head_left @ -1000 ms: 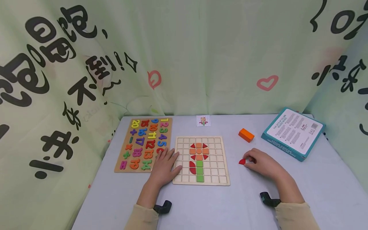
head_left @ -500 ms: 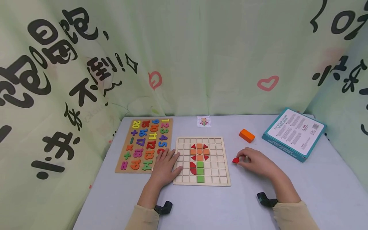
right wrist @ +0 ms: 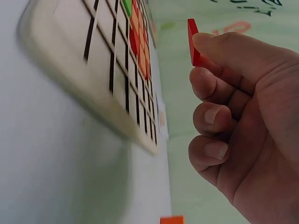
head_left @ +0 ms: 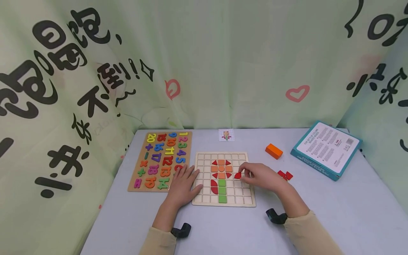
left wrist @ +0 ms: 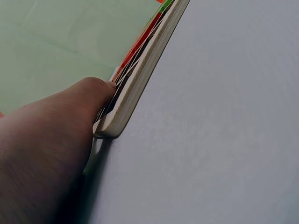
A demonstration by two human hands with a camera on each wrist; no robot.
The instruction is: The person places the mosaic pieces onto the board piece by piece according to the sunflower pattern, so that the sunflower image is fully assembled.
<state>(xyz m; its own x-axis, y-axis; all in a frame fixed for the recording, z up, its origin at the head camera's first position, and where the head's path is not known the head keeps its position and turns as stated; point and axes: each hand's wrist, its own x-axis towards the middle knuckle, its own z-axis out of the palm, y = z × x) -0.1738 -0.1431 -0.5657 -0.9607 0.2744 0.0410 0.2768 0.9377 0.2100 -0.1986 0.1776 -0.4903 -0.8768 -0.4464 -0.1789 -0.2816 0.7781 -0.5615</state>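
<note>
My right hand (head_left: 259,175) pinches a red curved-edge tile (right wrist: 193,43) between thumb and index finger. In the head view it is over the right part of a wooden grid board (head_left: 204,200). My left hand (head_left: 181,184) lies with its fingers spread at the board's left edge, the thumb (left wrist: 100,91) resting on the rim in the left wrist view. On the board, orange tiles (head_left: 221,162) and small red triangles form a flower shape. Below them runs a column of green squares (head_left: 222,190), with red curved tiles (head_left: 214,186) to its left.
A wooden number puzzle (head_left: 143,184) lies left of the board, partly under the left hand. Behind the board is a small pattern card (head_left: 226,135). To the right are an orange block (head_left: 273,151), loose red pieces (head_left: 288,175) and a teal box (head_left: 326,149).
My right hand has carried the red tile leftward from the bare table to over the board, uncovering the loose red pieces behind it. The left hand stays at the board's edge.
</note>
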